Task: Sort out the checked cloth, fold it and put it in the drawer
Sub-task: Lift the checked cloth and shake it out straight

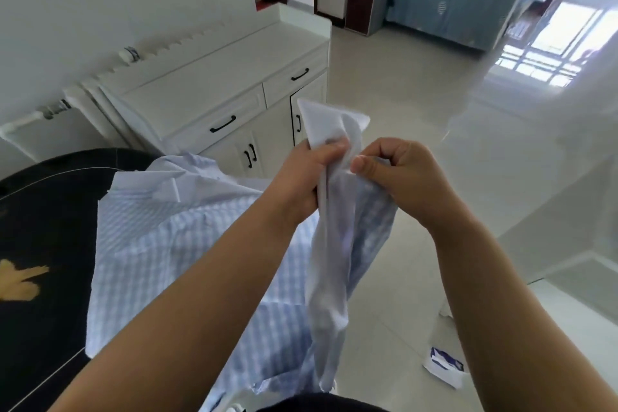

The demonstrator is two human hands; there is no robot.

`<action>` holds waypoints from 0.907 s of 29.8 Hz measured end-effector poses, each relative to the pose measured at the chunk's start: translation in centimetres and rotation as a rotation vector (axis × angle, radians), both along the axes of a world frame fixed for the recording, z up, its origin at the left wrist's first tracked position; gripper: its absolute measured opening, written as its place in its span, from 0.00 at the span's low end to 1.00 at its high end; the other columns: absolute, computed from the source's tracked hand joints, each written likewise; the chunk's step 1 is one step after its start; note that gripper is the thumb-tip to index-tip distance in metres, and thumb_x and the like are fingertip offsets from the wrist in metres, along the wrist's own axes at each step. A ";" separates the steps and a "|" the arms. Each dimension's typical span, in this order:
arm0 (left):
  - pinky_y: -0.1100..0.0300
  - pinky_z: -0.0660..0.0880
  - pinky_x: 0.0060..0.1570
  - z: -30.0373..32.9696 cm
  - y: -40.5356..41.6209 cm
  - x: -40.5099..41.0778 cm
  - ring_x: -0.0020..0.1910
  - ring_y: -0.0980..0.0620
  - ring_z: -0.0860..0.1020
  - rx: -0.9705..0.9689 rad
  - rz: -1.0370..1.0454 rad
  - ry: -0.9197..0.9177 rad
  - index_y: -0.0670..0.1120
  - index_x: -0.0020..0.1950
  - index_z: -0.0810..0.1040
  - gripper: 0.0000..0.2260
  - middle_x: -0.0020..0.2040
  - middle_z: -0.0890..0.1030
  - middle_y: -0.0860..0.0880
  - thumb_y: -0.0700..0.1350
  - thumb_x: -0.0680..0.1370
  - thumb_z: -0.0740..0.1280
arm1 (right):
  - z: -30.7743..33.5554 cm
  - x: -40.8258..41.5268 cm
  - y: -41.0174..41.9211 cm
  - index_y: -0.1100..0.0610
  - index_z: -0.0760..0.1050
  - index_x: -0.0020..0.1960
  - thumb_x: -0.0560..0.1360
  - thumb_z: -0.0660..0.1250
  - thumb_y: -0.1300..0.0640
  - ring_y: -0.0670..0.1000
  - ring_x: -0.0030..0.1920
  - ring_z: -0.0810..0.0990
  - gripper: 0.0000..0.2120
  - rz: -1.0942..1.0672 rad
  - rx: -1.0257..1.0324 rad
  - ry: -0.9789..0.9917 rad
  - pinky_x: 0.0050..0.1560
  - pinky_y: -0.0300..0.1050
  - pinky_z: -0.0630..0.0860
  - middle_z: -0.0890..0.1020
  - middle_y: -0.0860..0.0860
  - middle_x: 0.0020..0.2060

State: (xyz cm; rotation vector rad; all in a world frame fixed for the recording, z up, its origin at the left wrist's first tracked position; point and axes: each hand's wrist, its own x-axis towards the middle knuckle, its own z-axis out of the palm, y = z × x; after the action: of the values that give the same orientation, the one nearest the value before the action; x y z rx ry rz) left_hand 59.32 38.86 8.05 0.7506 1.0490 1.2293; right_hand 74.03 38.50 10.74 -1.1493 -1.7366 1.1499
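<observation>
Both of my grips are closed on the checked cloth [187, 244]: my left hand [301, 177] pinches a white corner that sticks up toward 12 o'clock, and my right hand [398, 174] is curled into a fist on the fabric just beside it, thumbs nearly touching. From my hands a gathered strand of the cloth hangs down toward 6 o'clock above the tiled floor [418, 104]. The rest spreads out at 8 o'clock over a dark surface [43, 221]. A white cabinet [214, 84] with closed drawers stands at 11 o'clock, well apart from my hands.
</observation>
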 end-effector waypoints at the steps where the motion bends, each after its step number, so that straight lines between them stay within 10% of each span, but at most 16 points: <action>1: 0.52 0.78 0.47 0.3 0.3 0.0 0.45 0.42 0.79 0.040 0.090 0.084 0.34 0.57 0.75 0.13 0.48 0.78 0.37 0.40 0.77 0.67 | 0.0 0.0 -0.1 0.59 0.78 0.36 0.73 0.71 0.59 0.46 0.31 0.71 0.08 0.009 0.000 0.003 0.31 0.33 0.68 0.75 0.56 0.32; 6: 0.61 0.75 0.49 0.8 -0.3 0.1 0.48 0.54 0.78 0.204 0.333 0.637 0.42 0.65 0.66 0.26 0.51 0.76 0.52 0.62 0.78 0.58 | 1.6 -0.1 -0.1 0.52 0.79 0.33 0.71 0.71 0.56 0.44 0.31 0.74 0.09 0.166 -0.022 0.142 0.33 0.34 0.71 0.78 0.48 0.29; 9: 0.48 0.74 0.61 0.6 -0.7 -0.9 0.57 0.50 0.79 0.021 0.254 0.355 0.44 0.63 0.74 0.36 0.58 0.80 0.47 0.72 0.71 0.52 | 3.0 -0.8 -0.2 0.48 0.79 0.31 0.72 0.68 0.53 0.42 0.32 0.76 0.11 0.292 0.027 0.116 0.36 0.33 0.73 0.80 0.43 0.29; 13: 0.38 0.76 0.51 1.1 -2.9 -2.7 0.41 0.45 0.78 0.066 0.358 0.415 0.37 0.47 0.75 0.16 0.41 0.79 0.38 0.51 0.77 0.62 | 3.9 -3.9 -0.5 0.51 0.78 0.35 0.73 0.69 0.59 0.39 0.35 0.79 0.09 0.400 0.110 0.061 0.40 0.29 0.72 0.81 0.40 0.29; 22: 0.66 0.71 0.31 2.6 -6.2 -3.2 0.29 0.61 0.73 0.236 0.287 0.691 0.42 0.46 0.73 0.04 0.32 0.76 0.51 0.35 0.77 0.62 | 3.3 -6.6 -0.8 0.50 0.79 0.37 0.69 0.73 0.57 0.39 0.36 0.75 0.05 0.360 0.272 0.088 0.42 0.30 0.69 0.77 0.43 0.33; 27: 0.56 0.78 0.38 2.8 -8.7 -5.3 0.40 0.47 0.79 0.049 0.069 0.108 0.41 0.53 0.79 0.10 0.45 0.81 0.42 0.31 0.74 0.66 | 3.2 -8.0 -1.0 0.51 0.80 0.38 0.71 0.73 0.57 0.53 0.38 0.78 0.04 0.275 0.330 0.075 0.40 0.44 0.74 0.81 0.53 0.35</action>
State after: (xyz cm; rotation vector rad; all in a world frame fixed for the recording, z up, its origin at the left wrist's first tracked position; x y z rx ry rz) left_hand 54.03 30.16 10.84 0.8324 1.1446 1.2893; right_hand 66.04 37.48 13.96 -0.6776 -1.9783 0.9974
